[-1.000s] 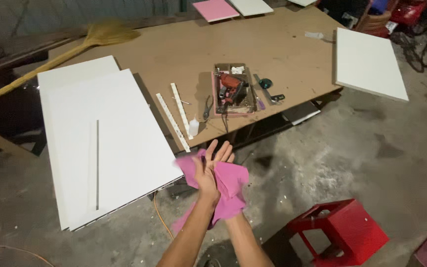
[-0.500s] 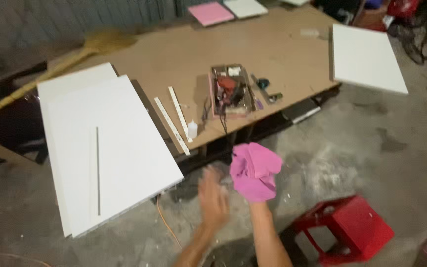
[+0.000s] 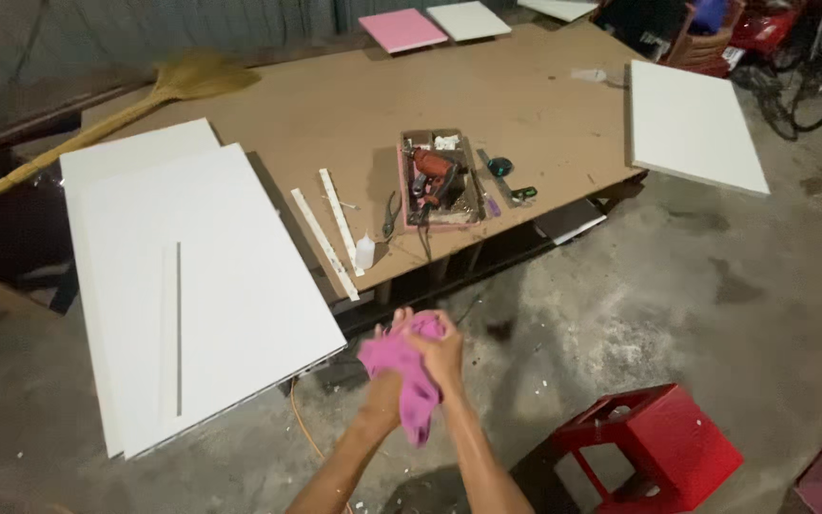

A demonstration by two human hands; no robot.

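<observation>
A crumpled pink cloth (image 3: 403, 376) is bunched between both my hands, low in the head view and just off the table's near edge. My left hand (image 3: 387, 385) grips it from below, and my right hand (image 3: 441, 354) closes over its top. A tail of the cloth hangs down between my forearms. The closest things on the table are the stacked large white panels (image 3: 192, 276) to my left and two thin white strips (image 3: 330, 228) lying beside them.
The brown worktable (image 3: 335, 105) holds a tray with a red drill (image 3: 435, 176), a white panel (image 3: 692, 124) at its right end, pink and white boards at the back, and a broom (image 3: 126, 109). A red stool (image 3: 654, 447) stands on the concrete floor at my right.
My hands were apart, the right one alone lifting the cloth; now both have come together and crumple it into a ball.
</observation>
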